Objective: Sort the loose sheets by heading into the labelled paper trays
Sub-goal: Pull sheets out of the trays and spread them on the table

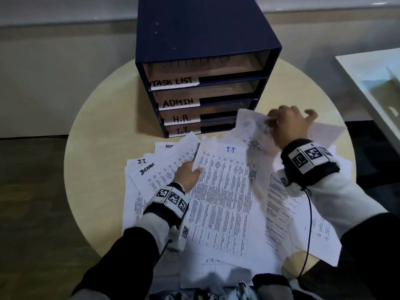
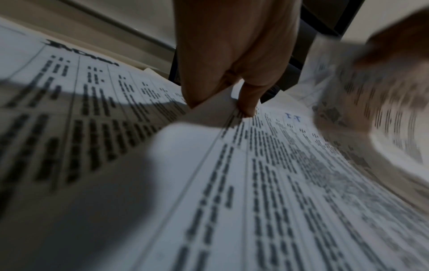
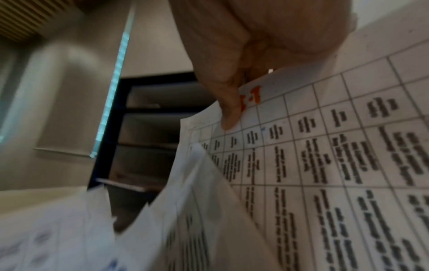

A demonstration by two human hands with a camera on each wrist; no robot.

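Loose printed sheets lie fanned over the round table (image 1: 104,118). My left hand (image 1: 191,171) pinches the left edge of the top sheet headed "I.T" in blue (image 1: 225,191); in the left wrist view thumb and finger (image 2: 249,102) clamp that edge. My right hand (image 1: 279,124) holds a lifted, blurred sheet (image 1: 251,126) up in front of the tray unit's lower right corner. In the right wrist view its thumb (image 3: 228,110) presses on a gridded sheet (image 3: 325,146) with an orange heading. The dark blue tray unit (image 1: 194,40) has trays labelled TASK LIST, ADMIN, H.R. and I.T. (image 1: 184,131).
Sheets headed ADMIN and I.T. (image 1: 149,169) lie to the left of my left hand. More sheets spread under my right forearm towards the table's right edge. A white-framed object (image 1: 372,83) stands off the table at the right. A cable (image 1: 309,224) hangs from my right wrist.
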